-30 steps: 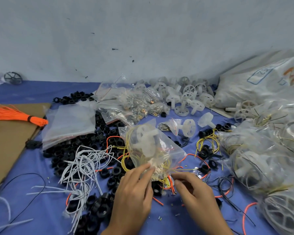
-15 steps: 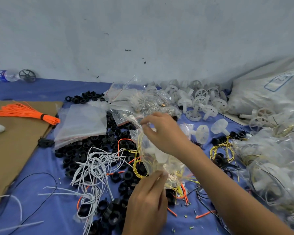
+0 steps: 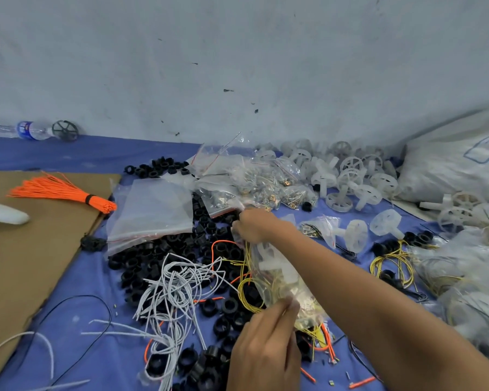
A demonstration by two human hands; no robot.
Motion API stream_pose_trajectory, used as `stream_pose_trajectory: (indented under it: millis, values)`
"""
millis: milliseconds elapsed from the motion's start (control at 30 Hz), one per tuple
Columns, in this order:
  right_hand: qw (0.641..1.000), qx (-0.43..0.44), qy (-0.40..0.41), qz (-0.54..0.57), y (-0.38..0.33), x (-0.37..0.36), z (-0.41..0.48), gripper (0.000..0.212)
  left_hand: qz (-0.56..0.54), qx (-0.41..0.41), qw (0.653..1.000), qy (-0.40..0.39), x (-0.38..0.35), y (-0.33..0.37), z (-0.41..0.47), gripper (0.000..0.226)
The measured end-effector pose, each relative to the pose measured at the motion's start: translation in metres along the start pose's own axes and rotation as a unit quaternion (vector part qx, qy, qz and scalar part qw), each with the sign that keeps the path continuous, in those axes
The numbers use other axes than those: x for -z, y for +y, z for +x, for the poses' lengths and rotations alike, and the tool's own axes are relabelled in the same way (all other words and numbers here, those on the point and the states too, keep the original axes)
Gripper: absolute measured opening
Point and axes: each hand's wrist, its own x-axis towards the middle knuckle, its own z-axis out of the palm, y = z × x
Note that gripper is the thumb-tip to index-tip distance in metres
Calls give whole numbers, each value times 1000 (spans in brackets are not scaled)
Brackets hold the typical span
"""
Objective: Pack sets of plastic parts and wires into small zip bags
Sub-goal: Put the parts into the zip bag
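A blue cloth (image 3: 91, 156) covers the work surface below a pale wall, with a sheet of brown cardboard (image 3: 26, 263) lying over its left side. At the far right a big white sack (image 3: 449, 165) slumps against the wall, and in front of it lies a pile of filled bags (image 3: 469, 277). A wide heap of black rings (image 3: 158, 258) spreads across the middle of the cloth, and white plastic wheels (image 3: 350, 176) are heaped near the wall behind it. A stack of empty zip bags (image 3: 153, 210) rests on the rings' far left edge, beside clear bags of small metal parts (image 3: 266, 187). A tangle of white wires (image 3: 175, 286) lies over the near side of the rings, and a tied bundle of orange wires (image 3: 62, 190) sits on the cardboard. The zip bag (image 3: 277, 275) being packed (a white plastic part and yellow wires show through it) is held above the rings, just right of the white wires, stretched between both hands. The right hand (image 3: 254, 224) reaches across and grips the bag's far end with curled fingers; the left hand (image 3: 266, 342) pinches its near end between thumb and fingertips. Loose yellow wires (image 3: 393, 261) lie to the right. A water bottle (image 3: 26, 130) and a black wheel (image 3: 65, 130) lie by the wall at far left.
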Motion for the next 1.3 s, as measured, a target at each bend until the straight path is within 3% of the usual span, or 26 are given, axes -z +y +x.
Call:
stream_pose_trajectory:
  millis: [200,433,567,667,800,867,900,933,967,1033,1067,1100,1300]
  values:
    - [982,-15,96,159,26,36,-28,32,1,-13,1000,-3,0,2,-1,46]
    - [922,-31,134,362,46,70,-77,31,7,-18,1000,-8,2,3,-1,51]
    - [877,-40,233,418,56,82,-103,39,4,-12,1000,-16,4,2,-3,54]
    - [827,0,297,477,68,95,-140,44,1,-4,1000,-16,4,3,-2,57]
    - [690,52,372,619,86,92,-210,33,-14,17,1000,-8,7,4,-1,60]
    - [643,51,403,649,97,67,-242,24,-20,26,999,-6,8,3,0,61]
    - [642,29,412,646,103,48,-253,22,-22,27,999,-6,9,3,1,61]
    - [666,-16,412,622,108,25,-262,22,-23,28,999,-7,9,3,1,61]
    - [716,-76,401,566,113,1,-267,23,-24,30,999,-10,8,4,1,61]
    - [860,-172,327,353,115,-48,-275,33,-26,33,999,-22,8,5,0,60]
    - [906,-183,291,246,115,-67,-278,38,-26,32,999,-25,8,4,0,61]
    - [929,-182,267,181,115,-83,-279,40,-26,32,999,-27,7,4,-1,61]
    - [939,-199,267,85,115,-86,-274,18,-28,35,998,-36,6,3,-3,63]
